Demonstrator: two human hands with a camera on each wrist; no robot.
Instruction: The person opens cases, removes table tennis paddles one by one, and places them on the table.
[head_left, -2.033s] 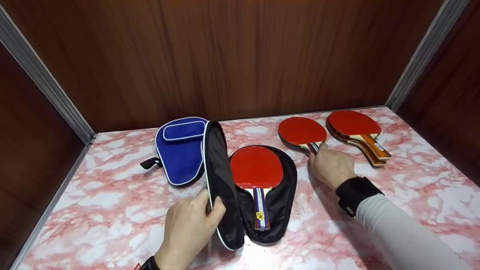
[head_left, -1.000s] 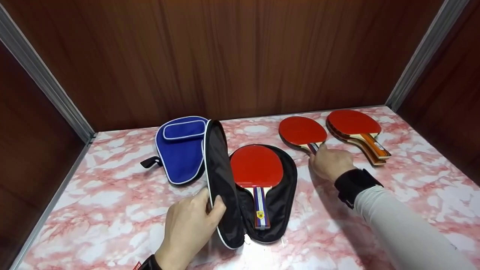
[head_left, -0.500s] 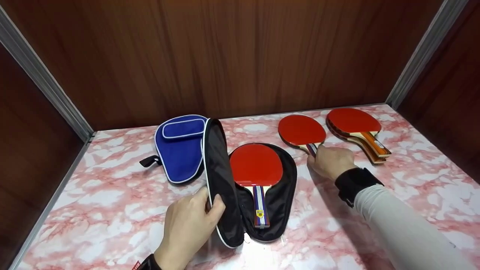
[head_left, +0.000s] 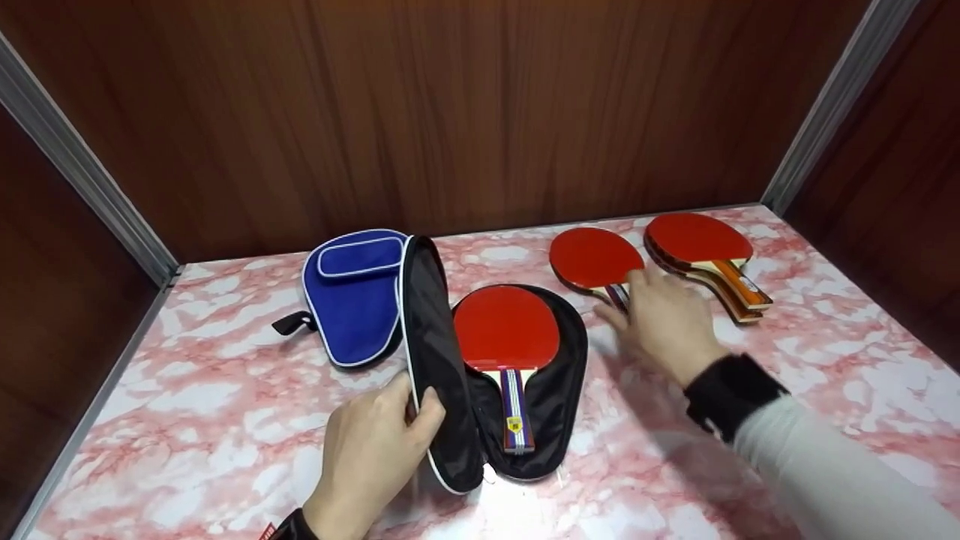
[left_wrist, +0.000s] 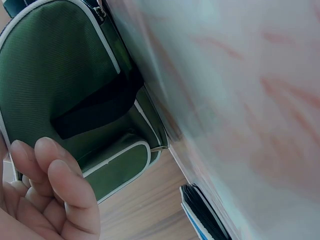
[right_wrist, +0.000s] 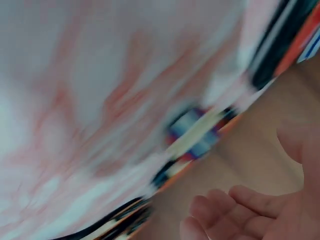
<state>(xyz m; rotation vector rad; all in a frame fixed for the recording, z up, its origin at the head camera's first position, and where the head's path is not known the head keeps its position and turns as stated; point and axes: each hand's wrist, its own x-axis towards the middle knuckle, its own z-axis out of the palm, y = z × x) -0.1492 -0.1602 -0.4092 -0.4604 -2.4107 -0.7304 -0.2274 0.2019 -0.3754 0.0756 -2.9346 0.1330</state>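
Note:
My left hand (head_left: 375, 442) pinches the edge of the raised lid (head_left: 436, 360) of an open table tennis bat case. Its inside is black, and the left wrist view shows a green outer face (left_wrist: 45, 65) with a black strap. In the case's lower half (head_left: 574, 375) lies a red bat (head_left: 508, 328), its striped handle toward me. Over the handle of another red bat (head_left: 596, 259), farther right, is my right hand (head_left: 671, 322), thumb spread. In the right wrist view a gap shows between the fingers (right_wrist: 240, 210) and that bat's striped handle (right_wrist: 192, 135).
A blue bat case (head_left: 356, 322) with white piping lies behind the raised lid, its black strap pointing left. Stacked bats (head_left: 697, 236) with orange handles lie at the back right. Brown panels (head_left: 480, 112) stand behind and on both sides of the marbled table (head_left: 217, 435).
My right hand has let go of the bat's handle and spread its thumb away, while the bat stays on the table. The left hand keeps holding up the lid.

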